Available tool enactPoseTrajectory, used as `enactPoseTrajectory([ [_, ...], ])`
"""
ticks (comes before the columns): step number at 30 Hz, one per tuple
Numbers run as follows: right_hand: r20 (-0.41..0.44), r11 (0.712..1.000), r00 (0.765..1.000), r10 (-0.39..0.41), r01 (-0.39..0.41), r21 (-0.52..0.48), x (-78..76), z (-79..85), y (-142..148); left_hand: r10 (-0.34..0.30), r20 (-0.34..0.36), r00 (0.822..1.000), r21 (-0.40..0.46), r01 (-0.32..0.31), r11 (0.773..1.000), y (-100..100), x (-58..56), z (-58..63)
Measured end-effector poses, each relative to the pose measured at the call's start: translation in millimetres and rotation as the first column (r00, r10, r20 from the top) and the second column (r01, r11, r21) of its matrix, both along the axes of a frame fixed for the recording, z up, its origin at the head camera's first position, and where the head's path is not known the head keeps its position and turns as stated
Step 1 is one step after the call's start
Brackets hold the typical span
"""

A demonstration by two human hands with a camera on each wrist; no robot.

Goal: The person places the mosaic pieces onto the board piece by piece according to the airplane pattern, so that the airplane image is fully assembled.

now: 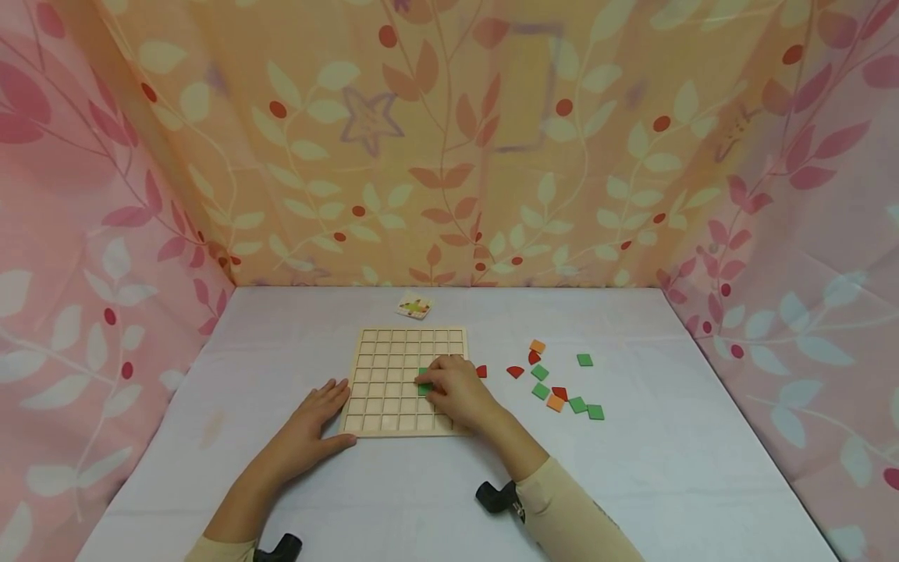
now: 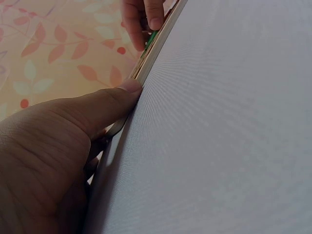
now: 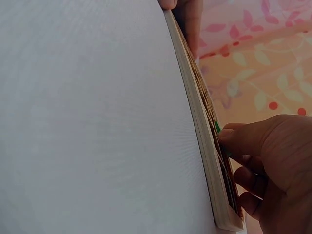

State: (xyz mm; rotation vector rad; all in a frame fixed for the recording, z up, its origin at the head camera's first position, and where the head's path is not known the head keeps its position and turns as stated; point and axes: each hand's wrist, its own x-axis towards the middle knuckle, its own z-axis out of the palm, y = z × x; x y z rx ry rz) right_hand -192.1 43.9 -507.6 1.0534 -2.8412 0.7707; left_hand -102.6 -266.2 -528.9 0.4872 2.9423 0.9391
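A square wooden grid board (image 1: 382,396) lies on the white table. My left hand (image 1: 309,425) rests at its left side, fingers stretched along the edge and thumb at the near left corner. In the left wrist view the left thumb (image 2: 109,105) touches the board's rim. Over the right half of the board, my right hand (image 1: 460,390) pinches a green tile (image 1: 424,389) between thumb and fingertips, low at the grid. Its thumb (image 3: 243,139) shows against the green in the right wrist view. The hand covers several grid cells.
Right of the board lie scattered green tiles (image 1: 585,360), red pieces with a curved side (image 1: 516,372) and orange squares (image 1: 537,346). One red piece (image 1: 481,371) is close by the board's right edge. A small patterned card (image 1: 414,305) lies behind the board. Patterned cloth walls (image 1: 449,195) surround the table.
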Motion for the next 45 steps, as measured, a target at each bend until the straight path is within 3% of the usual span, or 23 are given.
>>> enactPoseTrajectory([
  [12, -0.028, 1.0, 1.0, 0.01, -0.009, 0.026, -0.8, -0.6, -1.0, 0.007, 0.003, 1.0, 0.002, -0.007, 1.0, 0.1, -0.6, -1.3],
  [19, -0.011, 0.999, 1.0, 0.005, -0.004, 0.038, 2.0, 1.5, -2.1, -0.006, -0.048, 0.999, 0.007, 0.007, 1.0, -0.1, 0.4, -1.2],
  [33, -0.032, 0.999, 0.999, 0.023, -0.022, 0.043, 4.1, 7.2, -4.9, -0.002, -0.007, 1.0, 0.006, 0.002, 1.0, 0.4, 0.1, 0.2],
  [41, -0.07, 0.999, 0.997, 0.042, -0.04, 0.035, 5.4, 28.3, -1.2, -0.007, -0.047, 0.999, 0.006, 0.008, 1.0, -0.8, 0.8, -1.7],
  [45, -0.043, 0.999, 0.998, 0.038, -0.038, 0.007, 6.2, 45.1, 6.1, -0.006, -0.044, 0.999, 0.013, 0.006, 1.0, -0.5, 0.2, -1.4],
])
